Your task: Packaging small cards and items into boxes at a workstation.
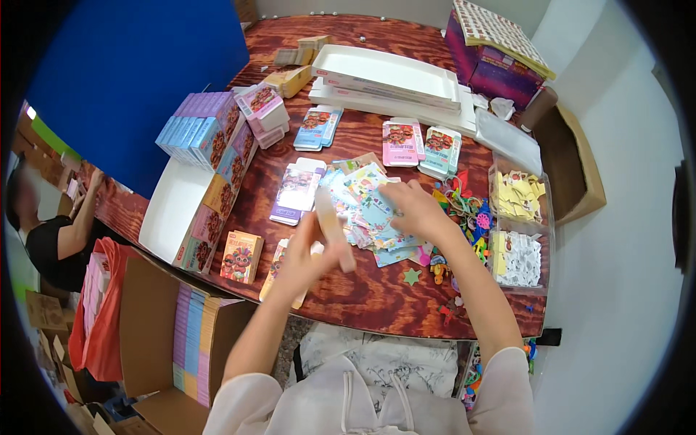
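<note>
My left hand (299,261) is closed round a small, pale carton (335,230), smeared by motion and seen edge-on. My right hand (412,210) reaches over a loose pile of colourful printed paper sheets (368,190), its fingers apart and touching the top ones. Just left of the pile lies a flat purple and white carton (297,190). Beneath my left wrist, a yellow-orange carton (274,270) is partly hidden. An orange stack of small cartons (241,257) stands to its left.
Colourful small plastic toys (464,217) lie right of my right forearm, beside a clear divided bin (545,232) of packets. Flat cartons (403,142) lie farther back, before white trays (391,72). At left are a display tray (163,217), a blue panel (138,80) and another person (61,239).
</note>
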Demonstrator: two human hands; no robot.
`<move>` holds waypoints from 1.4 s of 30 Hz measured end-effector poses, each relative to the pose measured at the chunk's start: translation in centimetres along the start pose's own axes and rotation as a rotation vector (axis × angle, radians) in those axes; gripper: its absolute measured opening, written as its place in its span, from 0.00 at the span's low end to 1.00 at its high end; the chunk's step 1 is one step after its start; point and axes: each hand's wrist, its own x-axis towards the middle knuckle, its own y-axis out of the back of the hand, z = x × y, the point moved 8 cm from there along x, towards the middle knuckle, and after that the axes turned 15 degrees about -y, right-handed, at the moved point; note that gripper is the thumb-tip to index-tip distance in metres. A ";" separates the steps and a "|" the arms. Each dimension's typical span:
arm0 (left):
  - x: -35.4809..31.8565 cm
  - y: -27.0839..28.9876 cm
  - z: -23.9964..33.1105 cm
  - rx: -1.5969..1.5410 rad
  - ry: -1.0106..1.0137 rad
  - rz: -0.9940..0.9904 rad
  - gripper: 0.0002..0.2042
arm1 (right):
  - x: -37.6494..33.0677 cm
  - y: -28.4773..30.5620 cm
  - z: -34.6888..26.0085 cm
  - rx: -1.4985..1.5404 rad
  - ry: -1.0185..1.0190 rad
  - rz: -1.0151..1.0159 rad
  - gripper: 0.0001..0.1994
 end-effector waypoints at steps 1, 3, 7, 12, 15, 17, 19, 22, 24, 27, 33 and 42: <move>2.8 0.3 -0.7 -0.087 0.001 0.046 0.29 | -0.4 -0.1 0.0 -0.008 0.018 0.008 0.33; 8.3 1.1 -2.1 -0.014 0.009 0.010 0.28 | -0.7 0.0 -0.6 -0.011 0.013 0.001 0.33; 15.1 -0.1 -3.9 0.332 0.255 -0.215 0.30 | -1.0 -0.2 -0.2 -0.009 0.033 0.056 0.31; 16.6 0.1 -9.6 0.306 0.317 -0.357 0.31 | -1.7 -0.6 -0.3 -0.042 0.061 0.131 0.28; 15.7 -2.3 -7.9 0.321 0.305 -0.329 0.33 | -2.7 0.0 0.3 -0.020 0.066 0.179 0.28; 15.0 -0.9 -9.8 0.399 0.379 -0.329 0.36 | -3.7 0.5 -0.2 -0.010 0.081 0.173 0.28; 14.2 -2.6 -8.0 0.336 0.279 -0.345 0.37 | -4.4 0.6 -0.1 -0.009 0.084 0.171 0.28; 13.5 -2.0 -7.5 0.347 0.219 -0.282 0.34 | -5.1 -0.3 0.3 -0.043 0.034 0.105 0.26; 12.4 -1.8 -5.0 0.240 0.108 -0.184 0.31 | -5.5 -0.6 0.2 -0.059 0.055 0.097 0.23; 8.9 -1.7 -2.2 0.243 -0.176 -0.206 0.33 | -6.1 -0.9 0.2 -0.082 0.099 0.146 0.20; 1.1 -2.8 0.5 0.476 -0.107 -0.276 0.38 | -8.9 -0.1 1.6 0.095 0.099 0.223 0.20; -4.2 -3.2 -0.1 0.421 0.000 -0.173 0.37 | -11.4 1.2 1.2 0.407 0.048 0.527 0.07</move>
